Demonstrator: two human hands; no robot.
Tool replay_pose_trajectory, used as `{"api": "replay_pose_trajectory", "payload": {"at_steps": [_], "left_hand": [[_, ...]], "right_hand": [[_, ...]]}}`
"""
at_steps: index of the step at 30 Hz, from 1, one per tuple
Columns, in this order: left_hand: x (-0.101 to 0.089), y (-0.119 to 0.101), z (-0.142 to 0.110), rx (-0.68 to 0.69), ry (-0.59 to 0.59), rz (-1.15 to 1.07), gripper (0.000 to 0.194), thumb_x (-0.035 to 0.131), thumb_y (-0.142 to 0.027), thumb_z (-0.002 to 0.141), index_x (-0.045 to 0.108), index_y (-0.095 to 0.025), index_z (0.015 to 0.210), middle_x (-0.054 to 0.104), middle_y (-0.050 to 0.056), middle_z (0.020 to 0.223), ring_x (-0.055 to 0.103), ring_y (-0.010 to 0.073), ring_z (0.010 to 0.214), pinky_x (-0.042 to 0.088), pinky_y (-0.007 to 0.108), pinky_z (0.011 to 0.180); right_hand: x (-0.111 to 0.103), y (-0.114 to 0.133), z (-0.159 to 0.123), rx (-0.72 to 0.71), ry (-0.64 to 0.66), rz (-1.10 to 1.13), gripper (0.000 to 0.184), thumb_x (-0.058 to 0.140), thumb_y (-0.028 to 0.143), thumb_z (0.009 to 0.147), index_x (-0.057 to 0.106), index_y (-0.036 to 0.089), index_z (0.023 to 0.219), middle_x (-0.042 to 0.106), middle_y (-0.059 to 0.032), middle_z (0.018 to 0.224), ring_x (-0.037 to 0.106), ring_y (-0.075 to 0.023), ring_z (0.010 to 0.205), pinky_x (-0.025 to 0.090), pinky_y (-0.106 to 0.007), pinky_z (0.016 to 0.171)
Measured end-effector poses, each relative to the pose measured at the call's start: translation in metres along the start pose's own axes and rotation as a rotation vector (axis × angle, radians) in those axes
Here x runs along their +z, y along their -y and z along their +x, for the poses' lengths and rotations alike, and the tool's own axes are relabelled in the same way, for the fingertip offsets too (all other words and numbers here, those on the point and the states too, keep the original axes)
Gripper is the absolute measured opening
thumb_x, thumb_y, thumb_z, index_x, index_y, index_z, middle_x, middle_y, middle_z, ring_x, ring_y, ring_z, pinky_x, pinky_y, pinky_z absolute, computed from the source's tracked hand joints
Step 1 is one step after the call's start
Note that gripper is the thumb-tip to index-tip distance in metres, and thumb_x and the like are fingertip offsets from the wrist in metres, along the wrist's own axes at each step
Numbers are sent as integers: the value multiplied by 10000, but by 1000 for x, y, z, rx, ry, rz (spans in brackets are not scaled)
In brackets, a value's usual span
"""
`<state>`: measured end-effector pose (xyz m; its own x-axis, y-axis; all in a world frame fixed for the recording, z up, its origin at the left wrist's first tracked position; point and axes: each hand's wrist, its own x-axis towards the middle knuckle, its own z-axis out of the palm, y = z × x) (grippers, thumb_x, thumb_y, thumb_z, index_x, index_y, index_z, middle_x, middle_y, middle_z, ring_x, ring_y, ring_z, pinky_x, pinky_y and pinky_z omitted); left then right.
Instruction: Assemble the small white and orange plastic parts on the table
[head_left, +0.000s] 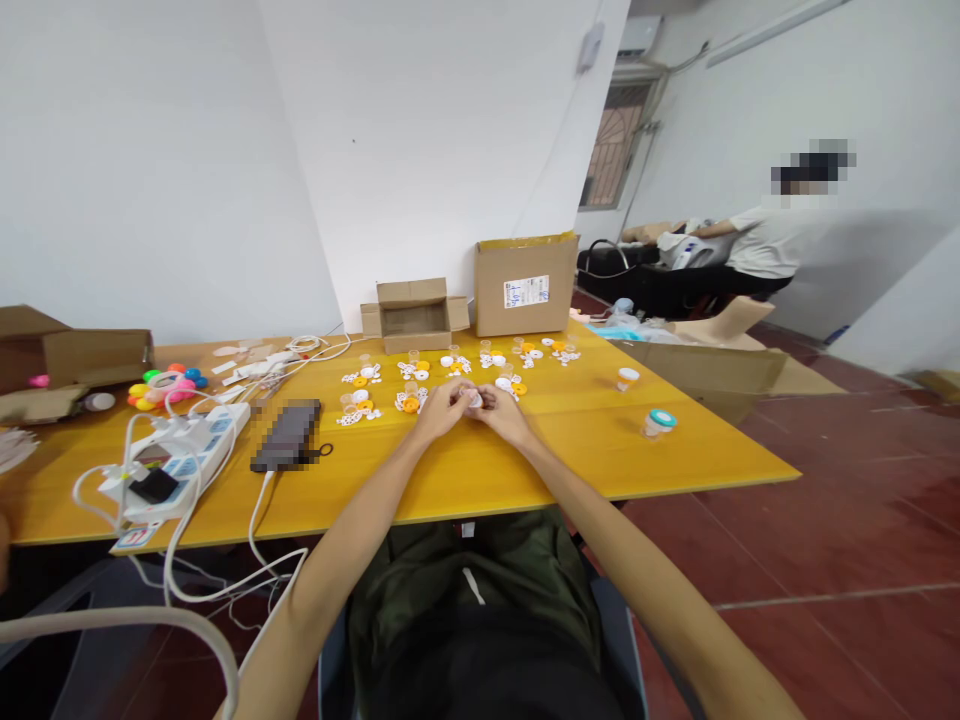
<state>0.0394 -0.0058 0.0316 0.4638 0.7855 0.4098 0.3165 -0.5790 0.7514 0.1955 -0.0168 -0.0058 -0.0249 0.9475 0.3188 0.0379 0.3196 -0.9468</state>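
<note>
My left hand [447, 402] and my right hand [501, 410] meet over the middle of the yellow table [480, 475]. Between their fingertips is a small whitish round piece [473, 398], largely covered, so its exact kind cannot be made out. Both hands are closed around it. Just beyond them lie several small groups of parts: clear plastic cups [486, 347], orange rings [410, 404], white discs [361, 396] and small white pieces [352, 419]. Off to the right stand a small jar with a white lid [628, 376] and one with a teal lid [663, 420].
A phone [287, 434] and a white power strip [199, 460] with trailing cables lie on the left, near colourful balls [171, 385]. An open small carton [414, 315] and a larger cardboard box [523, 290] stand at the back. Another person [772, 240] sits far right.
</note>
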Motion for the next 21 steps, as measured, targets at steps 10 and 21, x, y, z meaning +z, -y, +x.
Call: {"api": "replay_pose_trajectory", "payload": {"at_steps": [10, 21], "left_hand": [[2, 12, 3, -87, -38, 60, 369, 632, -580, 860, 675, -219, 926, 624, -28, 633, 602, 177, 637, 478, 284, 639], [1, 1, 2, -82, -119, 30, 314, 622, -511, 869, 604, -210, 783, 613, -24, 677, 576, 150, 655, 445, 265, 644]], "right_hand": [[-2, -5, 1, -1, 28, -30, 295, 845, 285, 588, 669, 232, 819, 768, -7, 853, 715, -229, 868, 577, -378, 844], [1, 5, -2, -27, 45, 6, 307, 870, 380, 593, 694, 237, 801, 781, -27, 902, 720, -252, 942, 570, -414, 921]]}}
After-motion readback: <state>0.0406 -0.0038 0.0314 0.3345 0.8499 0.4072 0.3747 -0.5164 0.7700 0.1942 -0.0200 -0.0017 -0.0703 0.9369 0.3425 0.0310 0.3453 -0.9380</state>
